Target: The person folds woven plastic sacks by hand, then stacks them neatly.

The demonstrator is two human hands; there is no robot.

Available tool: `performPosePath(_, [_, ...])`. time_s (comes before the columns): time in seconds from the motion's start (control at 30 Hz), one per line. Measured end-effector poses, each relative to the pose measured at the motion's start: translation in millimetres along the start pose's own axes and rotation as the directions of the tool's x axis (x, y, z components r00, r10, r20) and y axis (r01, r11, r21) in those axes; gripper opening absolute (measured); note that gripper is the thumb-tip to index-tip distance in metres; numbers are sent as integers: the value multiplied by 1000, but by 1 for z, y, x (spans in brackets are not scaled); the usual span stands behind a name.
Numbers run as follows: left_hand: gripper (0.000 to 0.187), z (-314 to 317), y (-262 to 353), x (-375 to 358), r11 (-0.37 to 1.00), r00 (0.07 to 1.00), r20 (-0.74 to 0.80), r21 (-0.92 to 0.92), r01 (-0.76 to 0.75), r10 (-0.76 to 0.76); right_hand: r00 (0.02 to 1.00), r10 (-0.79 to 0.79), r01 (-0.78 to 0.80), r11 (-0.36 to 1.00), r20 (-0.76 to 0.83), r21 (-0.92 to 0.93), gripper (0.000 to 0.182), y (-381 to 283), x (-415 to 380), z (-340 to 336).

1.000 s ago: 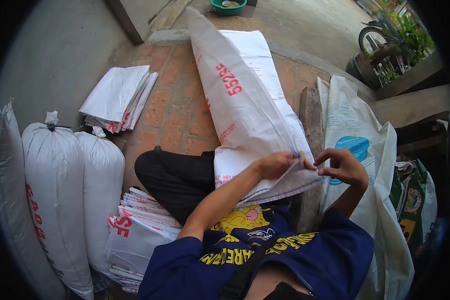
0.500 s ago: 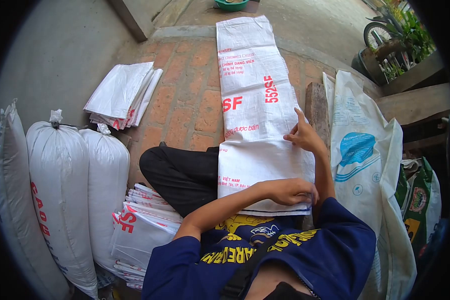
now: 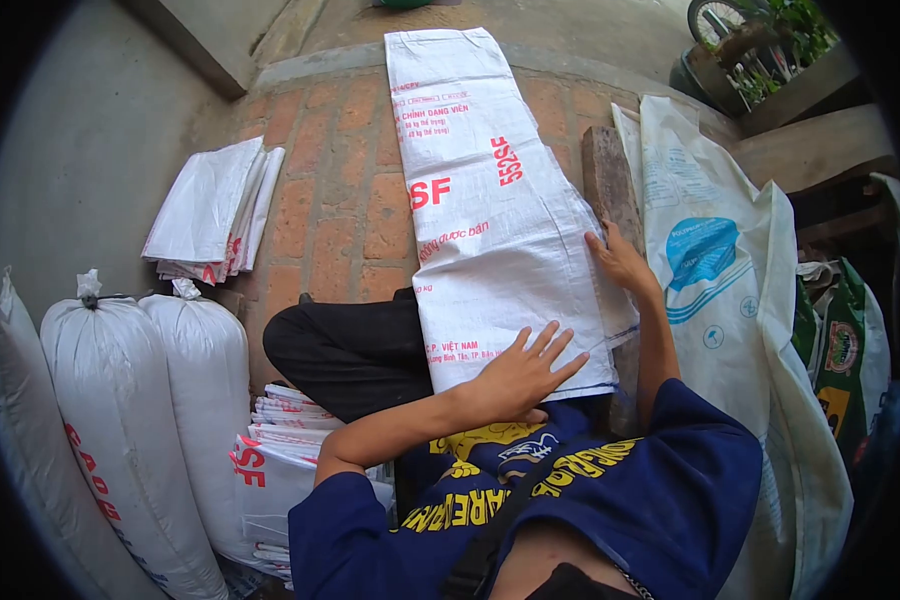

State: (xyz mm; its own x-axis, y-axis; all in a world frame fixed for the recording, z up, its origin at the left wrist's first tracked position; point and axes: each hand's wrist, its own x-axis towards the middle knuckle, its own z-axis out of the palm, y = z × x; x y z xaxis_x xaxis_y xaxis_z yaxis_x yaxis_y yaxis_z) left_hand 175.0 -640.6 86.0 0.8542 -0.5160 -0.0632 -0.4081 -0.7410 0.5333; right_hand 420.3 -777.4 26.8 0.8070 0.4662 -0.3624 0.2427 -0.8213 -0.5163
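A flat white woven sack [image 3: 480,190] with red print "552SF" lies stretched out over my lap and the brick floor. My left hand [image 3: 520,372] rests palm down with fingers spread on the sack's near end. My right hand [image 3: 622,262] presses flat on the sack's right edge, beside a wooden block [image 3: 604,170]. Neither hand grips anything.
A stack of folded sacks [image 3: 212,210] lies on the bricks at left, another pile [image 3: 285,450] by my left leg. Filled tied sacks [image 3: 120,400] stand along the left wall. Printed empty bags [image 3: 720,260] lie at right. A wheel and plants sit at the top right.
The sack went from held up and folded to laid flat. My left hand opened and spread on its near end; my right hand slid along the right edge.
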Motion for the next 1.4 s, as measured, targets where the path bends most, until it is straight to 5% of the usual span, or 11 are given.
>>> performPosePath(0.2, [49, 33, 9, 13, 931, 961, -266, 363, 26, 77, 968, -211, 172, 951, 133, 257, 60, 5, -15, -11])
performPosePath(0.33, [21, 16, -2, 9, 990, 929, -370, 128, 61, -9, 929, -308, 178, 856, 204, 485, 70, -17, -33, -28])
performPosePath(0.5, [34, -38, -7, -1, 983, 647, -760, 68, 170, -59, 906, -303, 140, 874, 297, 465, 86, -67, -75, -79])
performPosePath(0.87, [34, -51, 30, 16, 981, 567, -805, -90, 174, -175, 667, -700, 184, 486, 255, 855, 93, -48, -90, -89])
performPosePath(0.9, [30, -51, 32, 16, 979, 523, -834, -91, 182, -175, 652, -720, 459, 624, 237, 632, 106, -42, -85, -94])
performPosePath(1.0, [19, -49, 34, 13, 970, 444, -875, -102, 223, -194, 646, -742, 482, 579, 180, 657, 111, -39, -79, -91])
performPosePath(1.13, [9, -51, 34, 9, 944, 415, -876, -117, 310, -245, 757, -638, 637, 673, -142, 377, 63, -50, -78, -73])
performPosePath(1.17, [9, -52, 34, 9, 944, 415, -876, -117, 309, -245, 705, -663, 704, 611, -252, 361, 28, -43, -64, -67])
performPosePath(1.27, [12, -56, 30, 12, 936, 448, -856, -106, 336, -258, 411, -844, 904, 426, -343, 34, 14, -58, -59, -80])
performPosePath(1.33, [17, -56, 27, 16, 965, 566, -791, -114, 237, -232, 544, -720, 794, 607, -431, -11, 11, -67, -69, -73])
performPosePath(1.4, [18, -52, 23, 24, 975, 599, -778, -78, 210, -191, 379, -784, 900, 435, -492, 0, 12, -75, -65, -75])
